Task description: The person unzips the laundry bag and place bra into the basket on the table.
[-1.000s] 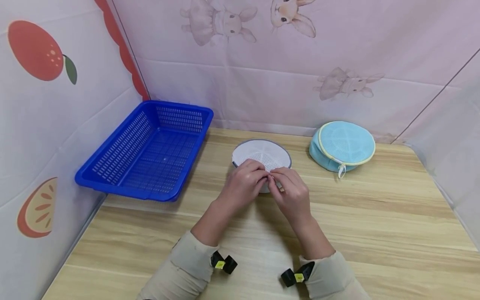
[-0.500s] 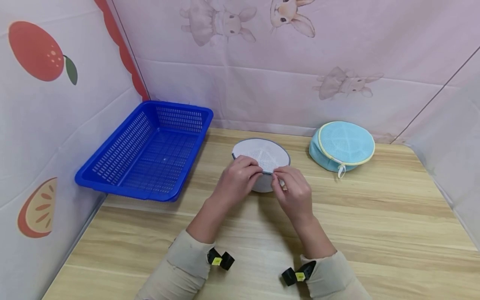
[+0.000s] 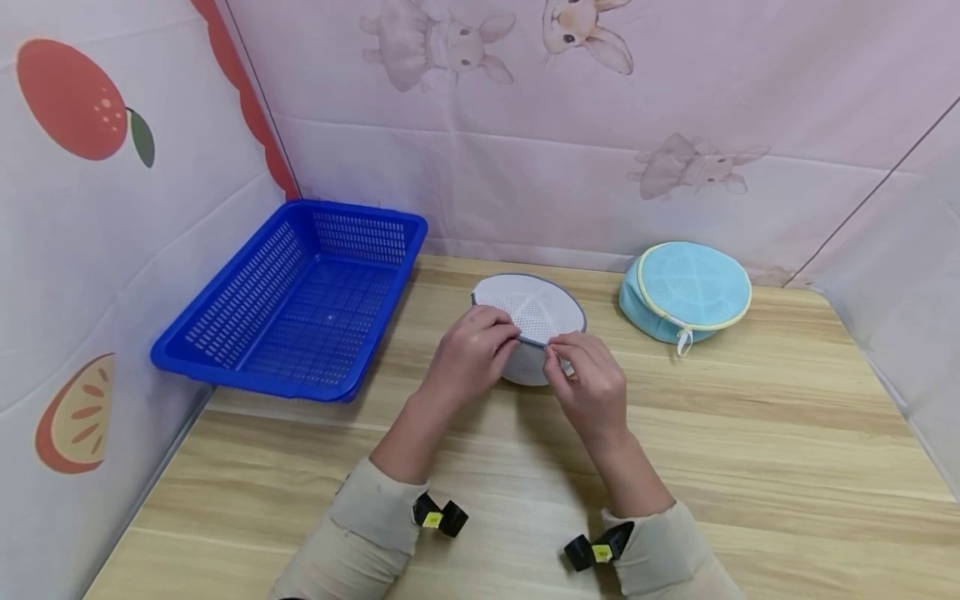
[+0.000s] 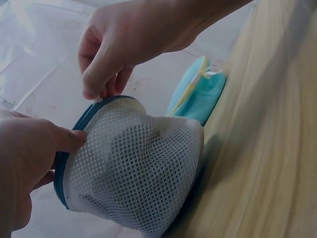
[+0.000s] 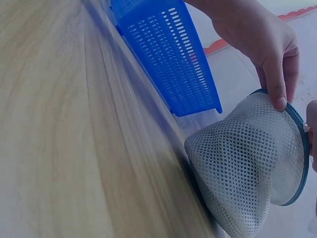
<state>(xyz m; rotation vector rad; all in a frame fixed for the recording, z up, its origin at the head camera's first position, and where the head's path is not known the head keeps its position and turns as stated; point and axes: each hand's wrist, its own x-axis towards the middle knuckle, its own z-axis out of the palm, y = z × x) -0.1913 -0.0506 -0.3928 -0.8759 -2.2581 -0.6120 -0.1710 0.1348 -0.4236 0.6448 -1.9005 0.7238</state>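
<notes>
A white mesh laundry bag (image 3: 528, 367) with a blue-grey zipped rim stands in front of me on the table. My left hand (image 3: 468, 354) pinches the near left part of that rim between thumb and fingers. Just right of it, my right hand (image 3: 592, 379) pinches the rim at the zipper; a small white zipper pull (image 5: 306, 128) shows by its fingertips in the right wrist view. Seen from the left wrist, the mesh side (image 4: 143, 163) bulges and folds below both hands. The zipped rim (image 4: 74, 134) runs between the two grips.
A blue plastic basket (image 3: 352, 333) with slotted walls stands at the left. To the right sits a light-blue mesh laundry bag (image 3: 693, 287) with yellow piping and a white zipper pull. Printed cloth walls (image 3: 525, 200) border the wooden table (image 3: 750, 467) behind and at the sides.
My hands were close together at the bag's near rim; the left has since slid left along it and the right has shifted slightly right, exposing the rim between them.
</notes>
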